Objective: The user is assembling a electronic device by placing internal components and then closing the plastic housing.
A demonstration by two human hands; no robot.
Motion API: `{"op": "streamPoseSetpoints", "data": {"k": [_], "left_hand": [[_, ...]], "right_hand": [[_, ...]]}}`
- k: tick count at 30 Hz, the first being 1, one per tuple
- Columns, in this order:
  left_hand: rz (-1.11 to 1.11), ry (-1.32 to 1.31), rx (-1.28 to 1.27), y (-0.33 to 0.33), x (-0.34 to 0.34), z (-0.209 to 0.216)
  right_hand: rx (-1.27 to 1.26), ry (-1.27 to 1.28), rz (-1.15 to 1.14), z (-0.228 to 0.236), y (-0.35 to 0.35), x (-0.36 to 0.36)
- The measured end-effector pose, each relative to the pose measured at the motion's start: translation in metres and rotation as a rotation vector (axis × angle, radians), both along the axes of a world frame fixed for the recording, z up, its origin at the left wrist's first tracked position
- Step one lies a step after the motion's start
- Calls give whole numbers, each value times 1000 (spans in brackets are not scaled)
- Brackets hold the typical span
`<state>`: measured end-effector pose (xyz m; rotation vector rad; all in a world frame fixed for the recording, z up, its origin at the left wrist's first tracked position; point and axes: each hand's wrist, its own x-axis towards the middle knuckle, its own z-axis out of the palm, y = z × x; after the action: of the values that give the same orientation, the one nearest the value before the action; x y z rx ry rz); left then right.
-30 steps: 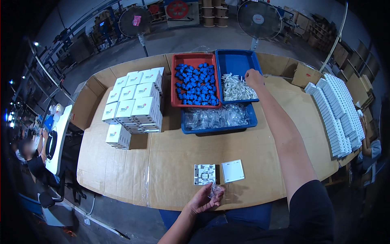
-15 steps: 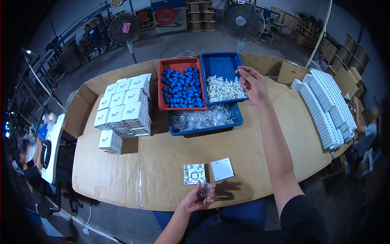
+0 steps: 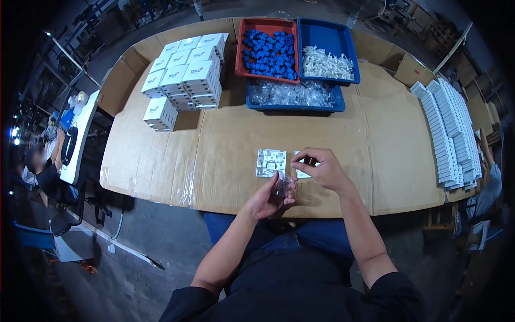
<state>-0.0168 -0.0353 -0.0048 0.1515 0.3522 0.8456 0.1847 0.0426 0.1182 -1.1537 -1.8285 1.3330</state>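
My left hand (image 3: 264, 198) is closed around a small clear plastic bag (image 3: 284, 185) near the front edge of the table. Just above it on the right, my right hand (image 3: 322, 167) has thumb and fingers pinched together; whatever sits in the pinch is too small to make out. Flat on the cardboard beyond my left hand lies a white square box base (image 3: 264, 163) with moulded inner parts. A white square cover (image 3: 301, 165) lies beside it, mostly hidden behind my right hand.
A red tray (image 3: 240, 51) holds blue clips, a blue tray (image 3: 327, 32) white slim pieces, and a nearer blue tray (image 3: 295, 109) clear bags. White boxes (image 3: 179, 75) are stacked at left, white covers (image 3: 453, 131) at right. Another person (image 3: 45, 166) sits at far left.
My right hand has come back from the tray of white pieces to beside my left hand. The view has tilted downward; my left hand still holds the clear bag.
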Motion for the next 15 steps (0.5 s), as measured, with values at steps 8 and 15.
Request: {"op": "streamPoseSetpoints", "data": {"k": [8,15], "left_hand": [[16,70,-27,-9,4,-3],[45,48,40,-12,4,-1]], "right_hand": [[298,-169,380,-17,-6,-3],[129,-98,470,-29,-5,-5]]}}
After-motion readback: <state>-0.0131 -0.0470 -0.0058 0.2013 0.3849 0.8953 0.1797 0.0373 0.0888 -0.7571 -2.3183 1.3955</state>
